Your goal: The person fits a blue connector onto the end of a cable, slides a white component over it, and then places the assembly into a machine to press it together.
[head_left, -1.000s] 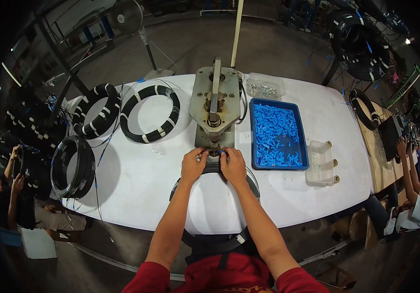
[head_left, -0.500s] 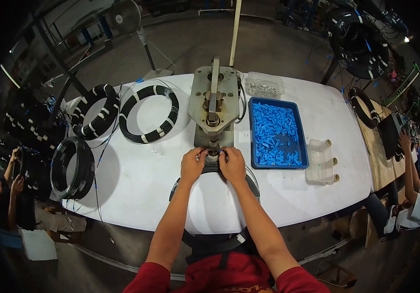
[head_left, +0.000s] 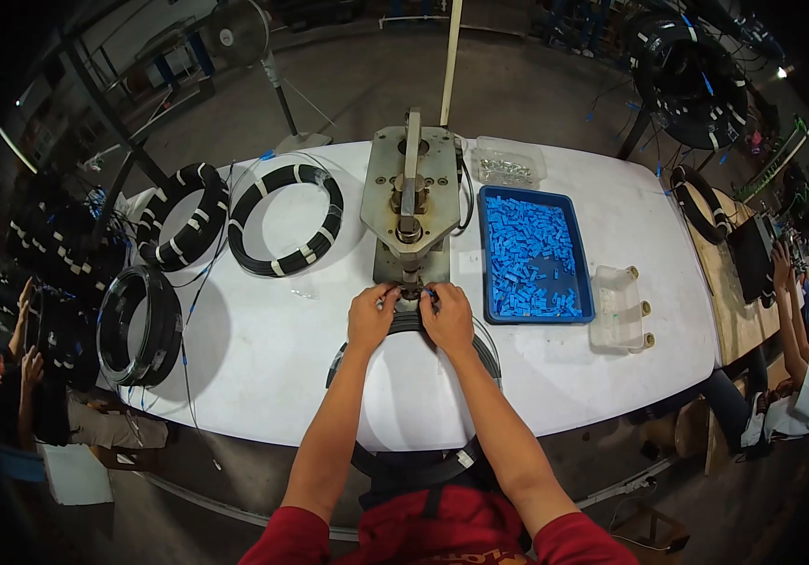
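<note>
My left hand (head_left: pixel 372 315) and my right hand (head_left: pixel 447 315) are side by side at the foot of a grey metal bench press (head_left: pixel 413 193), directly under its ram. Both are closed, fingertips pinched. A small blue piece (head_left: pixel 433 298) shows at the fingertips of my right hand. What the left fingers hold is hidden. Beneath my wrists a coil of black cable (head_left: pixel 489 363) hangs over the table's front edge, its upper strands passing between my hands close to the press.
Right of the press stands a blue tray (head_left: pixel 587 306) of small blue pieces, with clear plastic boxes (head_left: pixel 616 325) beside it. Several black cable coils (head_left: pixel 287 221) lie on the left of the white table (head_left: pixel 254 377). Other people's hands (head_left: pixel 781 266) work at both sides.
My hands stay almost in place at the press; the right fingers have shifted slightly and the blue piece shows a little differently. At the far left, another person's hands have moved.
</note>
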Action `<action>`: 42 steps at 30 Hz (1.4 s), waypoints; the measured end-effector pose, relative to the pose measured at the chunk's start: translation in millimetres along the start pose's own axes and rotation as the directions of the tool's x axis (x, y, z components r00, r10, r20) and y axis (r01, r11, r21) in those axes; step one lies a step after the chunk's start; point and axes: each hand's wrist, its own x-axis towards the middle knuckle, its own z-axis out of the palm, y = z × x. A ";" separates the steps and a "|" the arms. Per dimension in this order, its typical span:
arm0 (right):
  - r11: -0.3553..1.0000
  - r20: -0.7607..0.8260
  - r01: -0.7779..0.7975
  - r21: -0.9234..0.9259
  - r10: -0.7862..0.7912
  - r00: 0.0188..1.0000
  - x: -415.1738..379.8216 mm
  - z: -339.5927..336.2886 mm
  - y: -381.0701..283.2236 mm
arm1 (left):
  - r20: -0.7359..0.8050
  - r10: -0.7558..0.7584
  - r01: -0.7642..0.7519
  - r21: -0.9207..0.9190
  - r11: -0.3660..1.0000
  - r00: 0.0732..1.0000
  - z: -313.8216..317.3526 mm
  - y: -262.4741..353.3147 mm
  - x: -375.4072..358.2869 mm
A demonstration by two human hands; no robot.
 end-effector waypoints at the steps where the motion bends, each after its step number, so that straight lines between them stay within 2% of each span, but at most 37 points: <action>1: 1.000 0.000 -0.001 -0.001 0.001 1.000 -0.1 0.0 0.1 | 0.004 -0.005 0.005 -0.002 1.000 1.000 0.2 0.8 -0.7; 8: 0.998 -0.027 0.021 0.062 -0.019 0.999 1.6 -0.6 2.6 | 0.000 0.008 -0.008 0.017 1.000 1.000 0.3 0.8 -1.2; 13: 0.993 -0.011 0.063 0.105 -0.062 0.998 1.3 -2.1 3.9 | -0.014 0.023 -0.024 -0.064 0.998 1.000 1.1 -1.8 -1.3; 22: 0.992 0.017 0.044 0.116 -0.047 0.999 1.8 -4.8 3.1 | 0.003 0.037 -0.036 -0.091 0.995 0.999 1.2 -4.9 0.3; 28: 0.988 -0.035 -0.018 0.155 0.023 0.999 2.6 -4.9 1.3 | 0.003 0.000 0.001 -0.149 0.989 1.000 3.2 -4.0 -1.1; 30: 0.992 0.016 0.001 0.123 -0.003 1.000 1.9 -4.1 5.4 | 0.003 0.017 -0.016 -0.120 0.993 1.000 2.4 -2.6 -0.3; 42: 0.988 0.002 0.019 0.152 -0.019 1.000 0.4 -1.5 7.8 | 0.021 -0.037 0.038 -0.078 0.996 0.999 0.9 0.2 -1.5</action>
